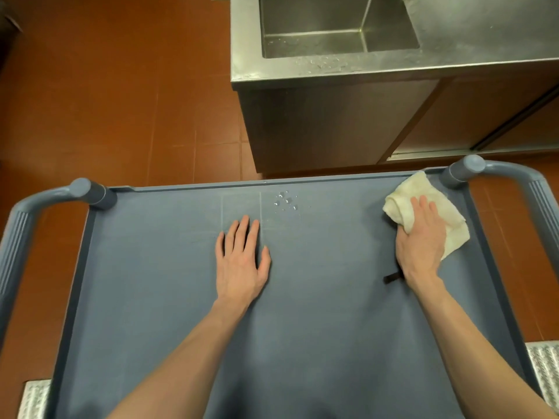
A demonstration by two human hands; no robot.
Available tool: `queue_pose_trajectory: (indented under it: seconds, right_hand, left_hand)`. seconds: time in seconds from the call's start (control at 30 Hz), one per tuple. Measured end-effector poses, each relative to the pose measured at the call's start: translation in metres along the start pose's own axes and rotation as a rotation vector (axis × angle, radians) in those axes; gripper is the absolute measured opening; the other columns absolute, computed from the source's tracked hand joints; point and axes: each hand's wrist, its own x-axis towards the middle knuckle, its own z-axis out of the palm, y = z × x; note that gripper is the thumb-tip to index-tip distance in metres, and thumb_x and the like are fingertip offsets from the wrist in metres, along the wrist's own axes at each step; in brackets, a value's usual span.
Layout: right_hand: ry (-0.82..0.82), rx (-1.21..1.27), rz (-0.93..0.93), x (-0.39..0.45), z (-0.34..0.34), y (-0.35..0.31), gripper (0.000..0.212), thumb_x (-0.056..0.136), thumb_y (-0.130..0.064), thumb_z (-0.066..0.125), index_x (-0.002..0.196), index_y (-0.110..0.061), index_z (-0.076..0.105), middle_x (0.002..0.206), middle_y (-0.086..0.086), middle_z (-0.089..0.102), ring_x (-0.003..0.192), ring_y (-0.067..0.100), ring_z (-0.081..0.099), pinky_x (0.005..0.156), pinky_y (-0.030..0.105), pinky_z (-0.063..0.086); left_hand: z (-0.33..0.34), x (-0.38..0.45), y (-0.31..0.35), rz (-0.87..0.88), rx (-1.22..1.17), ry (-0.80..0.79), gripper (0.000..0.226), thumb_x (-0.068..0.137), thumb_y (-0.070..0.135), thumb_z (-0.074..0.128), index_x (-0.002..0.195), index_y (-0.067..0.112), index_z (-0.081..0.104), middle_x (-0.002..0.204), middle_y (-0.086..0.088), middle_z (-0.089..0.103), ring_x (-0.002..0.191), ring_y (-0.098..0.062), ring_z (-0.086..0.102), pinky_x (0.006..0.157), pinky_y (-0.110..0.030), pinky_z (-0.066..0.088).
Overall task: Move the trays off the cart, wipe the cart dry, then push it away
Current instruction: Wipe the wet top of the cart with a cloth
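The left hand (242, 261) lies flat and released at the cart (317, 328) top's centre; water drops (286, 201) sit just to its upper right; farther right, near the corner, the right hand (422, 240) presses a cloth (423, 207), so wiping likely runs leftward

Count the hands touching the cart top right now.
2. The left hand lies flat on the middle of the cart top, beside some water drops. The right hand presses a pale cloth at the far right corner.
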Motion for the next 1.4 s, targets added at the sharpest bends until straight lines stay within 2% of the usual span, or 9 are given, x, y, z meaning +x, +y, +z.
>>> queue_pose_trajectory:
  seconds: [0.17,0.33,0.57,0.73,0.9,1.03,1.1,1.2,1.4]
  right_hand:
    - [-0.068,0.092,-0.105,-0.016,0.031,-0.073,0.055,0.092,-0.005,0.057,0.147,-0.006,0.051,0.151,0.016,0.053,0.147,0.037,0.041,0.118,0.050,0.036]
    - [-0.126,0.170,-0.284,-0.037,0.054,-0.139,0.061,0.089,-0.006,0.064,0.148,-0.003,0.051,0.152,0.014,0.054,0.150,0.033,0.040,0.118,0.049,0.036]
    - [-0.183,0.155,-0.479,-0.056,0.071,-0.181,0.066,0.085,-0.009,0.074,0.147,-0.007,0.054,0.155,0.012,0.052,0.148,0.030,0.043,0.120,0.049,0.037]
    - [-0.173,0.195,-0.429,-0.054,0.063,-0.174,0.062,0.087,0.000,0.072,0.147,-0.006,0.055,0.154,0.012,0.052,0.147,0.030,0.045,0.118,0.049,0.041]
    - [-0.198,0.285,-0.163,-0.044,0.040,-0.152,0.048,0.103,-0.012,0.053,0.150,-0.021,0.051,0.154,-0.001,0.052,0.146,0.021,0.045,0.110,0.048,0.048]
    - [-0.093,0.353,-0.102,-0.044,0.021,-0.145,0.036,0.103,-0.007,0.052,0.137,-0.019,0.055,0.137,0.002,0.058,0.128,0.019,0.050,0.099,0.033,0.040]
    - [-0.059,0.299,-0.111,-0.044,0.031,-0.153,0.033,0.102,-0.009,0.051,0.134,-0.017,0.056,0.132,0.006,0.061,0.122,0.028,0.055,0.105,0.037,0.042]
    - [-0.068,0.215,-0.057,-0.050,0.054,-0.176,0.040,0.099,-0.012,0.053,0.139,-0.012,0.056,0.139,0.013,0.062,0.131,0.038,0.055,0.114,0.049,0.040]
    - [-0.138,0.245,-0.191,-0.086,0.082,-0.244,0.056,0.094,-0.007,0.064,0.149,-0.005,0.051,0.152,0.015,0.055,0.148,0.032,0.042,0.121,0.046,0.034]
  left_hand:
    - [-0.002,0.000,-0.001,-0.011,0.010,-0.011,0.061,0.102,0.038,0.049,0.159,0.016,0.043,0.167,-0.007,0.039,0.155,-0.029,0.033,0.127,-0.052,0.023]
    - [-0.003,0.001,-0.001,-0.018,0.032,-0.029,0.061,0.103,0.039,0.047,0.160,0.017,0.041,0.168,-0.006,0.037,0.156,-0.027,0.031,0.128,-0.052,0.021]
    - [0.001,0.001,-0.002,-0.013,0.018,-0.015,0.061,0.102,0.038,0.048,0.159,0.015,0.043,0.167,-0.006,0.039,0.155,-0.026,0.034,0.127,-0.052,0.023]
    - [-0.002,-0.002,-0.006,-0.017,-0.083,-0.007,0.057,0.104,0.034,0.048,0.158,0.015,0.045,0.167,-0.005,0.039,0.157,-0.024,0.032,0.129,-0.049,0.023]
    - [-0.014,-0.019,-0.045,-0.010,-0.102,-0.034,0.059,0.104,0.038,0.047,0.159,0.018,0.043,0.169,-0.004,0.036,0.158,-0.023,0.029,0.129,-0.043,0.021]
    - [-0.036,-0.041,-0.106,-0.035,-0.034,-0.038,0.058,0.104,0.039,0.045,0.159,0.018,0.044,0.169,-0.003,0.036,0.157,-0.023,0.030,0.128,-0.045,0.023]
    - [-0.045,-0.047,-0.132,0.000,0.009,-0.047,0.058,0.104,0.038,0.044,0.159,0.018,0.043,0.169,-0.003,0.035,0.157,-0.024,0.031,0.128,-0.046,0.023]
    - [-0.048,-0.050,-0.146,0.013,0.024,-0.053,0.061,0.103,0.036,0.047,0.160,0.017,0.041,0.169,-0.004,0.034,0.157,-0.025,0.030,0.129,-0.047,0.021]
    - [-0.043,-0.050,-0.142,0.002,0.017,-0.049,0.062,0.102,0.037,0.048,0.161,0.017,0.040,0.169,-0.006,0.034,0.158,-0.026,0.030,0.127,-0.052,0.024]
